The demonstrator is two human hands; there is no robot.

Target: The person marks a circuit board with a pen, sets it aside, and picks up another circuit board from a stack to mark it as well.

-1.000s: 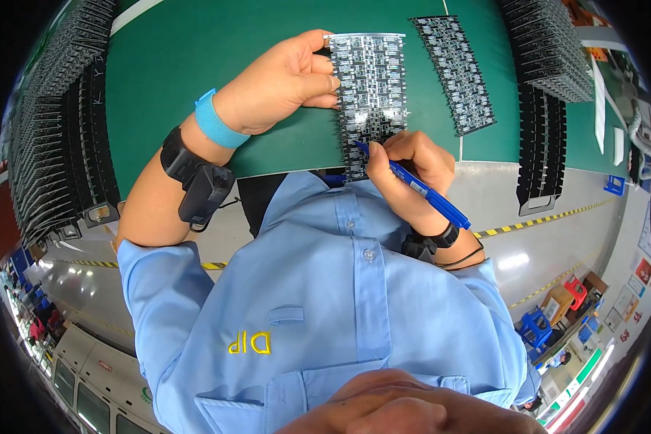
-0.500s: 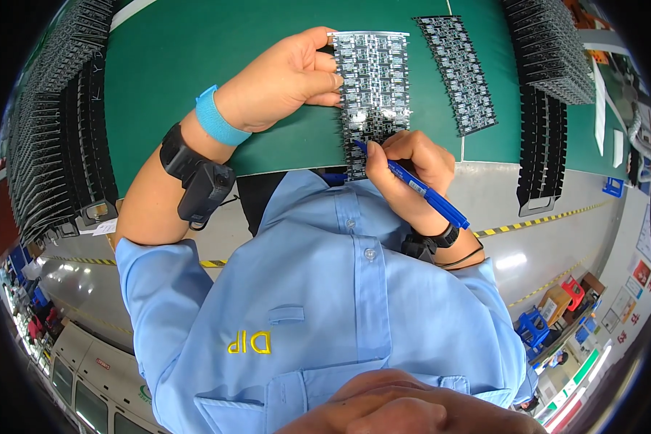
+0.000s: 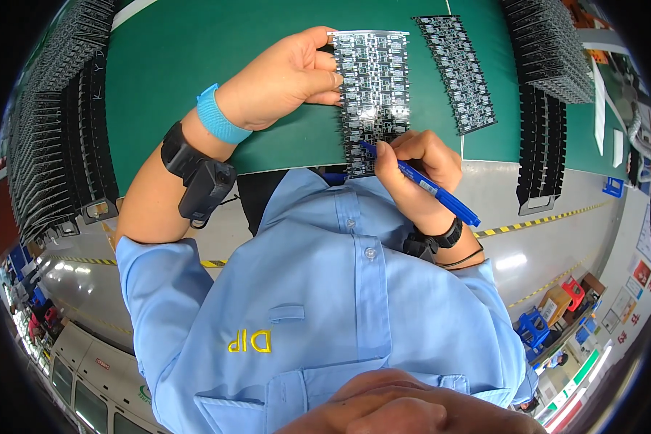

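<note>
My left hand (image 3: 296, 76) grips the left edge of a long black circuit board panel (image 3: 372, 76), thumb on its face and fingers behind. The panel is covered with rows of small repeated white-marked circuits, and its near end reaches past the table edge toward my shirt. In my right hand (image 3: 423, 170) is a blue marker pen (image 3: 441, 193), its tip at the lower part of the panel; whether it touches the surface I cannot tell. A second, similar panel (image 3: 457, 76) lies flat on the green table (image 3: 217, 43) to the right.
Black slotted racks with several upright panels stand on both sides: the left rack (image 3: 50, 130) and the right rack (image 3: 542, 137). A white strip (image 3: 599, 108) lies beyond the right one. Blue stools (image 3: 533, 327) and a red stool (image 3: 573, 291) are on the floor.
My right hand and the marker pen have shifted slightly to the right along the lower part of the panel. My left hand and the panel stay in place.
</note>
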